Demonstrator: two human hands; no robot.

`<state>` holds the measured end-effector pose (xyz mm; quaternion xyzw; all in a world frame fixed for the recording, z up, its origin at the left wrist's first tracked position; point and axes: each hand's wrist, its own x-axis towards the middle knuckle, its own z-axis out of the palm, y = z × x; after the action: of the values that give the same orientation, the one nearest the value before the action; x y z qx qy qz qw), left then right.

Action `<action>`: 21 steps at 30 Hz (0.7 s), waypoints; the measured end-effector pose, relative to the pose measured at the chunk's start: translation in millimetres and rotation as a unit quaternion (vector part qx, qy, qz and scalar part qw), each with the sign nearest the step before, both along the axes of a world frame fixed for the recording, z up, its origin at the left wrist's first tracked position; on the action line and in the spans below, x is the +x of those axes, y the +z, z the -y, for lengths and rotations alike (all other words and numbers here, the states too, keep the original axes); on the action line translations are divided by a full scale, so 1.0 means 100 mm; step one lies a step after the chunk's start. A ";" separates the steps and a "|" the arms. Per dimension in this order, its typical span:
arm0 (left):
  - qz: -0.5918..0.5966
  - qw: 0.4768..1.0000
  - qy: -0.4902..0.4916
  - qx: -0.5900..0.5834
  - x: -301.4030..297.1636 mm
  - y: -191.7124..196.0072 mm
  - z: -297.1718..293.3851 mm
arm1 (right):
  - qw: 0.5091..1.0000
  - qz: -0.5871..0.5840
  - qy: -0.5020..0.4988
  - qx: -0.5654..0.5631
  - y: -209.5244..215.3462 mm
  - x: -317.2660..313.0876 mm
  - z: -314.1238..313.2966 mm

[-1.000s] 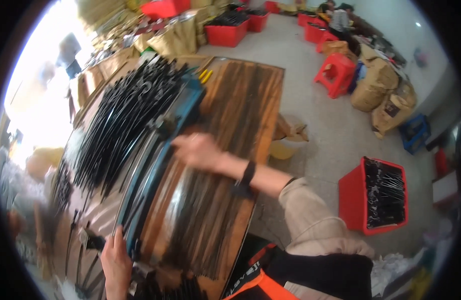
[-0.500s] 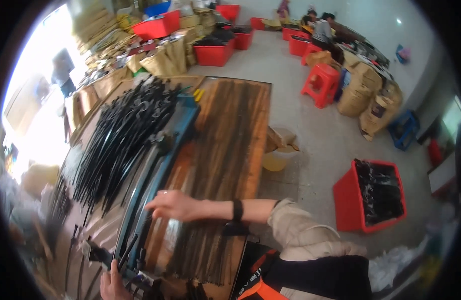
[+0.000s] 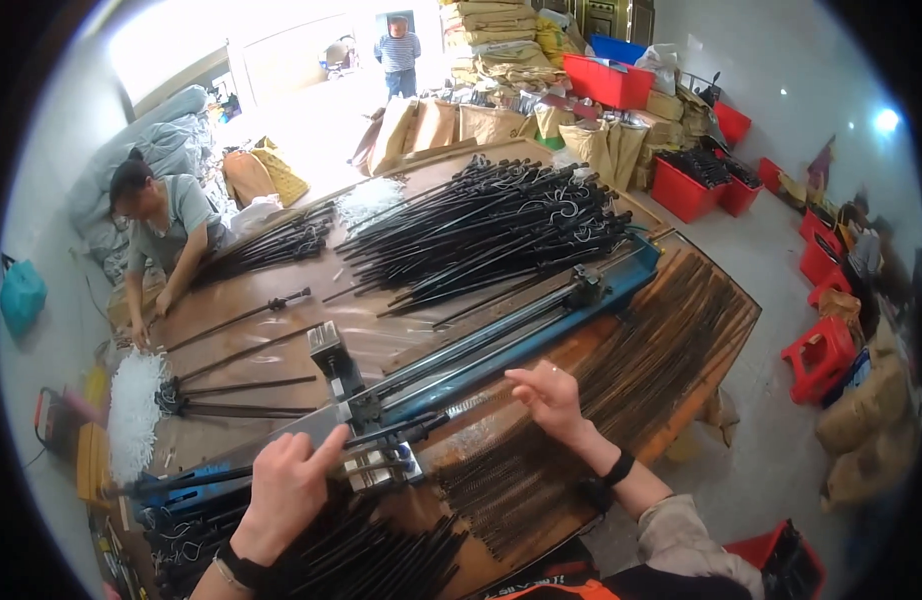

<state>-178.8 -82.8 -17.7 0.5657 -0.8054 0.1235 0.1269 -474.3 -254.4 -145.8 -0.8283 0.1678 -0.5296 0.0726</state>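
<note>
No words, numbers or signs can be read clearly. Pale lettering (image 3: 547, 581) stands on the dark clothing (image 3: 631, 582) of the camera wearer, at the lower edge; it is small, slanted and too indistinct to make out.

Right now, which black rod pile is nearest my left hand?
The near pile, bottom of view, by your left hand; the far piles lie beyond the blue rail.

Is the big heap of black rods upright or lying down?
Lying down: the black rods stretch lengthwise over the tabletop, overlapping one another.
</note>
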 end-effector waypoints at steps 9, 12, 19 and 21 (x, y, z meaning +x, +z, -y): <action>-0.058 0.991 0.079 -0.090 0.35 0.05 -0.17 | 0.995 -0.039 -0.080 0.038 -0.12 -0.23 0.19; -0.068 0.977 0.133 -0.150 0.81 0.18 -0.27 | 0.996 -0.013 -0.063 0.069 -0.39 -0.23 0.47; -0.116 0.965 0.168 -0.162 0.83 0.27 -0.45 | 0.916 -0.006 0.224 0.332 0.32 1.35 0.30; -0.129 0.963 0.177 -0.154 0.91 0.29 -0.59 | 0.910 0.007 0.280 0.305 0.34 1.73 0.30</action>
<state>-87.9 -24.1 10.9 0.6842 -0.6401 0.1927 0.2917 -301.2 -284.4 -111.7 -0.7753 0.0819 -0.4163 0.4678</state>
